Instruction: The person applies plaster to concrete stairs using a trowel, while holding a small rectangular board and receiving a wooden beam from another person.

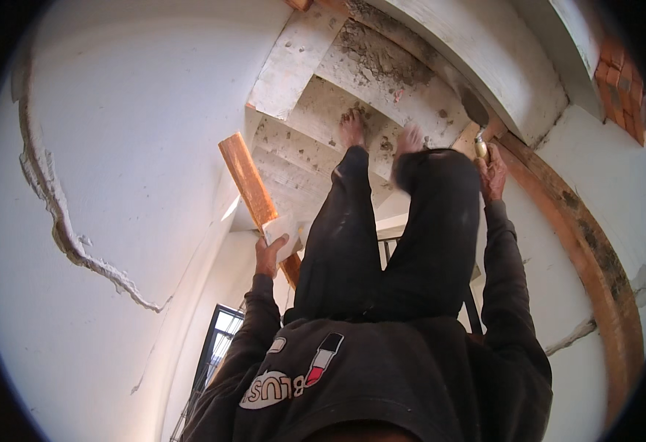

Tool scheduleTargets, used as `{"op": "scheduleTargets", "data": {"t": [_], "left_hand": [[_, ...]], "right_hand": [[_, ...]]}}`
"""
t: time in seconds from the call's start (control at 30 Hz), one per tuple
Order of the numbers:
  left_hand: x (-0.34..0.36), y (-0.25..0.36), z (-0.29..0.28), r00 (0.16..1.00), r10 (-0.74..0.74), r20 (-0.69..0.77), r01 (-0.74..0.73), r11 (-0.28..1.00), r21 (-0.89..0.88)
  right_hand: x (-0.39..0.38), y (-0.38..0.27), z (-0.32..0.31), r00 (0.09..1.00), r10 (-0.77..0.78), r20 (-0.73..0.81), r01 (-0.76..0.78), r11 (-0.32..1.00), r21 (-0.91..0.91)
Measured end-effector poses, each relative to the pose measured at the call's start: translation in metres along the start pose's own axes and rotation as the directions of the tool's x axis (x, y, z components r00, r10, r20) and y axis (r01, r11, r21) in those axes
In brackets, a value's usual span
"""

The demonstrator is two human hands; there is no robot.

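My left hand [270,255] is closed at the left, its fingers wrapped round a long wooden plank [248,177] and a whitish flat piece [281,227] lying against it. The plank slants up past the hand, and its lower end shows behind my wrist. At the right, my right hand [493,174] grips the wooden handle of a trowel [481,147]. The trowel's grey, mortar-smeared blade points up and away, near a long board along the wall. Between the hands are my legs in dark trousers, with bare feet on the steps; the right foot is blurred.
Concrete stairs [323,96] carry scattered mortar crumbs. A long curved-looking wooden board [584,232] runs along the right wall. Red bricks [621,88] are stacked at the upper right. A rough plaster-filled groove [54,199] crosses the left wall. A barred window [223,331] appears at the lower left.
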State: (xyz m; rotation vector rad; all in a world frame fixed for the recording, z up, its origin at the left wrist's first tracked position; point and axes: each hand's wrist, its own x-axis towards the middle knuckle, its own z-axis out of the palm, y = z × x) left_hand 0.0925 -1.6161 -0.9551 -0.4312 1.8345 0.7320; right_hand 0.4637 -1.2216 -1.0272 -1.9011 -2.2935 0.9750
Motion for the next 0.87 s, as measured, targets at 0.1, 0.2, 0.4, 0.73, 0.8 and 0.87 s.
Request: {"op": "scheduleTargets", "data": {"t": [0.1, 0.2, 0.4, 0.73, 0.8, 0.87], "left_hand": [[-0.002, -0.016, -0.008, 0.999, 0.039, -0.013, -0.039, 0.999, 0.009], [-0.007, -0.022, -0.006, 1.000, 0.023, -0.019, -0.023, 1.000, 0.000], [-0.023, -0.038, -0.009, 0.998, -0.016, -0.055, 0.018, 0.998, 0.053], [-0.036, -0.074, -0.006, 0.991, -0.091, -0.093, 0.098, 0.992, 0.075], [-0.035, -0.073, -0.005, 0.992, -0.089, -0.088, 0.099, 0.987, 0.124], [-0.035, -0.077, -0.006, 0.992, -0.086, -0.093, 0.100, 0.980, 0.170]], "right_hand": [[0.009, 0.003, 0.019, 0.983, 0.106, 0.149, -0.087, 0.988, -0.128], [0.007, 0.004, 0.040, 0.980, 0.132, 0.148, -0.117, 0.988, -0.105], [0.012, 0.012, 0.076, 0.978, 0.183, 0.100, -0.170, 0.977, -0.132], [-0.027, 0.062, 0.091, 0.971, 0.222, 0.085, -0.218, 0.975, -0.053], [-0.034, 0.071, 0.090, 0.965, 0.229, 0.128, -0.231, 0.973, 0.002], [-0.043, 0.083, 0.089, 0.961, 0.215, 0.174, -0.233, 0.969, 0.087]]}}
